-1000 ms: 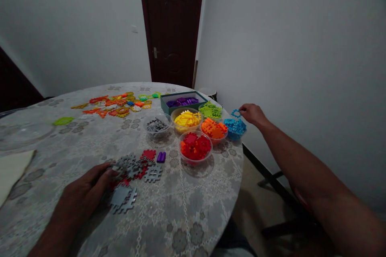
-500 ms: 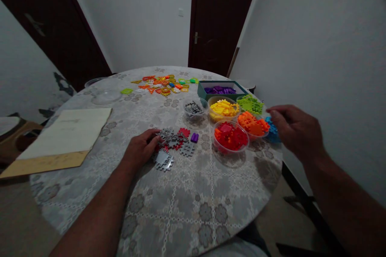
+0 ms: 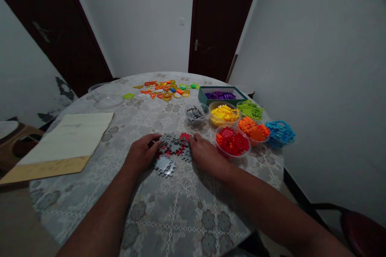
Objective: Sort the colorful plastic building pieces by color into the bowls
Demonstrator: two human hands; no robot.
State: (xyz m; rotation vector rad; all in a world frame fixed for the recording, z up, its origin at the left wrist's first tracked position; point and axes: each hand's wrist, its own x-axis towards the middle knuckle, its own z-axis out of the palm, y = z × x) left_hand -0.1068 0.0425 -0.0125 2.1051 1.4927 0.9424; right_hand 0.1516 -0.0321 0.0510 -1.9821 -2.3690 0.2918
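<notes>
A pile of grey and red toothed plastic building pieces [image 3: 174, 144] lies on the table in front of me. Thumb and fingers of my left hand [image 3: 141, 153] close on the pile's left edge, at a grey piece. A flat grey square piece [image 3: 165, 165] lies just below, nearer to me. My right hand [image 3: 206, 154] is at the pile's right side with its fingers curled down. A trace of purple shows at its fingertips, where a small purple piece is mostly covered. A red toothed piece [image 3: 185, 135] sits beside those fingertips.
Clear bowls hold red [image 3: 232, 141], orange [image 3: 255, 129], yellow [image 3: 224, 114], green [image 3: 250, 109], blue [image 3: 280, 132] and grey pieces [image 3: 195, 113]. Behind them stands a green box [image 3: 208, 99] of purple pieces. Mixed pieces [image 3: 165, 89] lie farther back; papers on a board [image 3: 64, 136] lie left.
My right hand has come from beside the blue bowl at the right to the pile, over the purple piece. My left hand stays at the pile's left edge. The view has tilted slightly.
</notes>
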